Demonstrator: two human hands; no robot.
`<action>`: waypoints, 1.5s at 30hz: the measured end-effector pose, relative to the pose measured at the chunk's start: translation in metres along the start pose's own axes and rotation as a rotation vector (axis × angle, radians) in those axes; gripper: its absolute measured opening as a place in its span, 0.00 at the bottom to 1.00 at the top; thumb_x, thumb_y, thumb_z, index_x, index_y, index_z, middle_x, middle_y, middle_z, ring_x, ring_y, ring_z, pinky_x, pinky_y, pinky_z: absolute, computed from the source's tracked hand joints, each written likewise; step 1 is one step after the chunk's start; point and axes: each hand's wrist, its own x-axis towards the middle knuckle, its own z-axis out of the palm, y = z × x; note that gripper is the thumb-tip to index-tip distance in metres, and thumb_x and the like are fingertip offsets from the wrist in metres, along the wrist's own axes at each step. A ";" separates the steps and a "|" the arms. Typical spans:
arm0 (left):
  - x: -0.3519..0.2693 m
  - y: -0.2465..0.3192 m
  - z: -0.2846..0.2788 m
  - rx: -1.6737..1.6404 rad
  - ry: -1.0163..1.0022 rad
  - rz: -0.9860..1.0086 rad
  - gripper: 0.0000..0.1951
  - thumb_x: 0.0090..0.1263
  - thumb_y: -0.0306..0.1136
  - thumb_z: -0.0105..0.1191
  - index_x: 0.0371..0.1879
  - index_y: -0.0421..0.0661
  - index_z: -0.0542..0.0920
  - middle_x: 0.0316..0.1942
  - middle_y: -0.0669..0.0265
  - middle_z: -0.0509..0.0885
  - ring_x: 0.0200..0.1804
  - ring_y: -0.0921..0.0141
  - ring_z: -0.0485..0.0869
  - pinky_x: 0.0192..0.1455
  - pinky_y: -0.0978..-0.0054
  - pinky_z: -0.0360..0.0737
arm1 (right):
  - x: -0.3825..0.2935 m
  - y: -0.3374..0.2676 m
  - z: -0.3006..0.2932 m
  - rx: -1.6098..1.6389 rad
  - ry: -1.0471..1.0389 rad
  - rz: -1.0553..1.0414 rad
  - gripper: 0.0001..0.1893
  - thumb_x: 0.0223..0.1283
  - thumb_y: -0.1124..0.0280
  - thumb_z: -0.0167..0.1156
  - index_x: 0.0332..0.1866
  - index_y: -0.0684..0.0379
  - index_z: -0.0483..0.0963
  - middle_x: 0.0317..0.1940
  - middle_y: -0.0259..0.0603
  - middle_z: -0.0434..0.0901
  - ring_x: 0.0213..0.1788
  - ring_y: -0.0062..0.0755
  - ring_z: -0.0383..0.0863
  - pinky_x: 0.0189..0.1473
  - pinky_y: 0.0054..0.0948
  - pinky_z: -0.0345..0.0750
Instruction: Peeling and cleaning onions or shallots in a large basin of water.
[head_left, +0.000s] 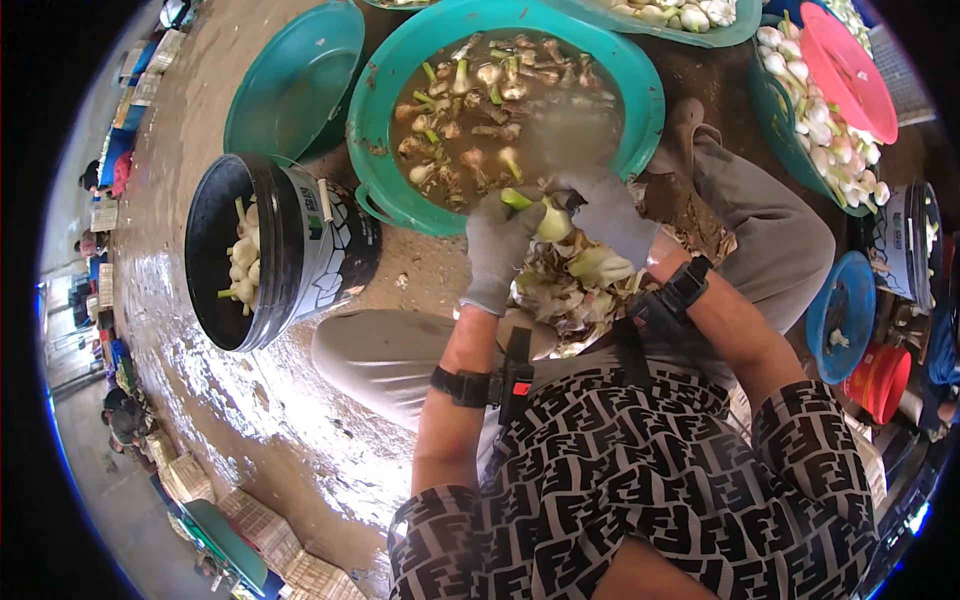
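Observation:
My left hand (496, 236), in a grey knit glove, grips a garlic bulb (555, 223) with a cut green stem (516, 199). The bulb's outer skin looks pale and smooth. Close against its other side is my right hand (611, 214), gloved and blurred by motion. A small dark piece (574, 201) shows between the right fingers and the bulb; whether it is a tool or skin is unclear. Under both hands lies a heap of stripped garlic skins (574, 292). Beyond them, a green plastic tub (367, 135) contains murky water with several unpeeled garlic bulbs (514, 88).
To the left, a black bucket (259, 255) leans with peeled garlic inside. Behind it stands another green tub (300, 75). At right are a basket of white garlic (821, 135), a pink basin (851, 75), a blue basin (840, 315) and a red bucket (877, 382). The floor (247, 420) is wet.

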 end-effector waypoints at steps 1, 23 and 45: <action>-0.001 0.003 0.000 0.036 -0.060 -0.010 0.09 0.58 0.21 0.53 0.39 0.37 0.77 0.34 0.65 0.81 0.35 0.76 0.78 0.40 0.81 0.76 | -0.001 0.004 0.000 -0.021 -0.013 0.034 0.12 0.42 0.73 0.58 0.37 0.58 0.73 0.35 0.43 0.75 0.41 0.45 0.74 0.44 0.37 0.71; -0.007 -0.034 -0.032 -0.849 -0.252 -0.167 0.16 0.66 0.29 0.44 0.51 0.35 0.67 0.54 0.54 0.71 0.57 0.64 0.70 0.60 0.66 0.69 | 0.013 -0.040 -0.017 0.927 -0.444 0.688 0.11 0.55 0.67 0.57 0.38 0.63 0.73 0.25 0.35 0.76 0.24 0.17 0.74 0.22 0.17 0.69; 0.006 -0.005 -0.113 -1.242 0.056 0.028 0.12 0.52 0.35 0.62 0.27 0.44 0.72 0.52 0.59 0.72 0.46 0.68 0.74 0.49 0.71 0.76 | 0.111 0.117 0.011 -0.540 -0.471 0.649 0.19 0.49 0.67 0.54 0.48 0.59 0.70 0.47 0.48 0.74 0.49 0.46 0.74 0.50 0.39 0.71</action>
